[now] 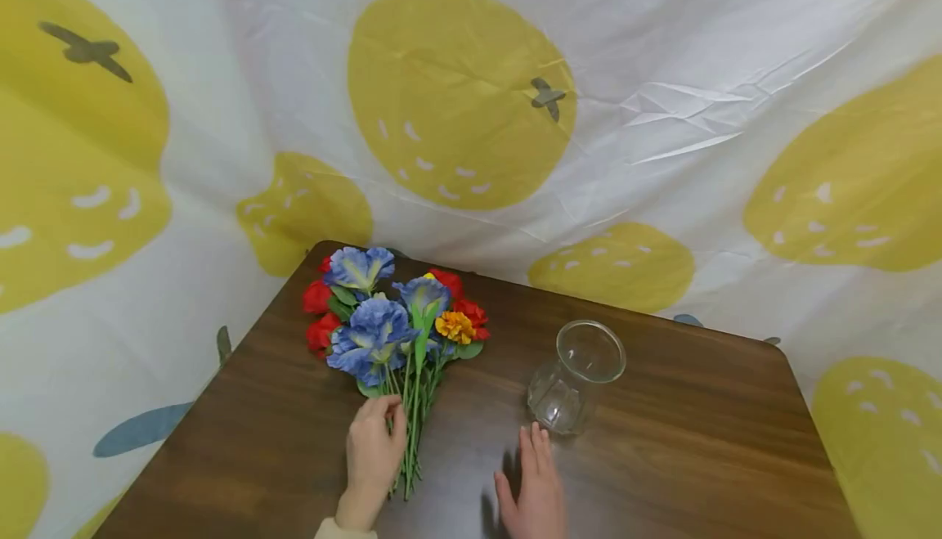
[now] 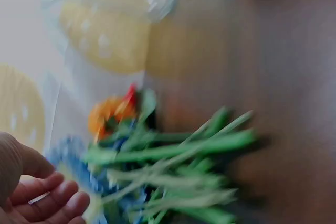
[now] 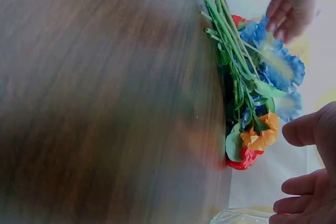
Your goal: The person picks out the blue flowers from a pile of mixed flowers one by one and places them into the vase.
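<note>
While the head camera takes in the whole brown bench [image 1: 662,449], the left hand [image 1: 374,449] rests on the green stems of the artificial flowers [image 1: 390,322] with fingers loosely bent — whether it grips them cannot be told. The right hand [image 1: 536,486] lies flat, fingers straight, just short of the empty glass vase [image 1: 576,377]. Both wrist views are blurred; the right wrist's shows only the vase's rim — no writing visible.

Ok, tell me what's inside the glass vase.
The glass vase looks empty: only the wooden table shows through its clear wall. The flowers lie beside it on the table. Nothing covers its mouth.
</note>
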`<state>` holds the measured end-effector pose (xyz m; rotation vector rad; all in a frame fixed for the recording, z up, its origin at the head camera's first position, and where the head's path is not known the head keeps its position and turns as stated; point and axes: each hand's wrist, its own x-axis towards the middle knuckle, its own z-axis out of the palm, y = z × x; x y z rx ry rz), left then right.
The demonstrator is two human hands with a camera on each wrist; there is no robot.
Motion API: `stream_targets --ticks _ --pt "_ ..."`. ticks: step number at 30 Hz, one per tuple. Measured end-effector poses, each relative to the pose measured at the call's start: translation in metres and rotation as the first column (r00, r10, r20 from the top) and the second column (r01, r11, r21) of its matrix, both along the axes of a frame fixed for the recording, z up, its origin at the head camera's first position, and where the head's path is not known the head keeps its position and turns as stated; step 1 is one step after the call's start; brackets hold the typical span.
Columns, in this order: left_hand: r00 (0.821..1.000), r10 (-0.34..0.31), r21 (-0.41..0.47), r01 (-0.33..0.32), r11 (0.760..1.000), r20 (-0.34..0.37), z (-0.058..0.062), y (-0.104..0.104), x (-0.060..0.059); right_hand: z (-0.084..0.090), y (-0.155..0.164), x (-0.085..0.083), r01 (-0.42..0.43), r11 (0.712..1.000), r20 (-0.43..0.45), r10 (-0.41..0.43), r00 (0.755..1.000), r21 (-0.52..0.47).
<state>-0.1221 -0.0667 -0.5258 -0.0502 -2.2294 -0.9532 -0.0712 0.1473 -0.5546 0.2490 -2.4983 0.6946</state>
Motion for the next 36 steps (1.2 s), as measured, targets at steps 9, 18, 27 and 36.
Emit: stream_targets --ticks 9,18,27,36 --pt "0.963 0.016 0.238 -0.082 0.968 0.269 -0.003 -0.032 -0.042 0.009 -0.006 0.0 -0.02 0.979 -0.196 -0.021 0.98 -0.203" --pt "0.914 -0.023 0.335 -0.126 0.934 0.406 -0.011 -0.031 -0.06 0.01 -0.005 0.001 -0.044 0.954 -0.128 0.006 0.992 -0.296" --pt "0.879 -0.012 0.365 -0.185 0.913 0.477 -0.011 -0.029 -0.065 0.005 -0.001 0.001 -0.02 0.949 -0.115 -0.017 0.993 -0.313" --pt "0.938 0.016 0.376 -0.154 0.914 0.346 0.001 -0.03 -0.067 0.004 0.0 0.002 0.019 0.957 -0.084 -0.045 0.995 -0.291"
